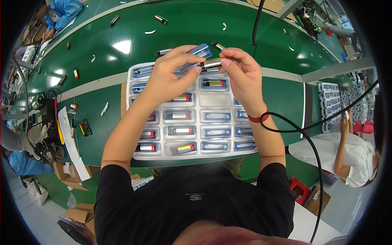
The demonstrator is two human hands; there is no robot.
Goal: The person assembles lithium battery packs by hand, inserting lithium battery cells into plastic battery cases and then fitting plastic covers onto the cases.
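Over the far part of a white compartment tray (196, 122), my left hand (171, 77) grips a blue see-through plastic casing (201, 50), tilted up between its fingers and thumb. Close beside it, my right hand (246, 77) pinches one end of a small battery assembly (212, 63) with thumb and fingertips. The assembly's other end lies by my left thumb; whether the two parts touch I cannot tell. Below my hands, some compartments hold battery assemblies with red ends (179, 131), and others hold blue casings (214, 145).
Green conveyor belt (183, 32) runs beyond the tray, carrying scattered battery assemblies (161, 19) and white scraps. A black cable (320, 171) loops past my right forearm. Tools and a white strip (73, 143) lie at left. Co-workers sit far left (65, 12) and right (347, 155).
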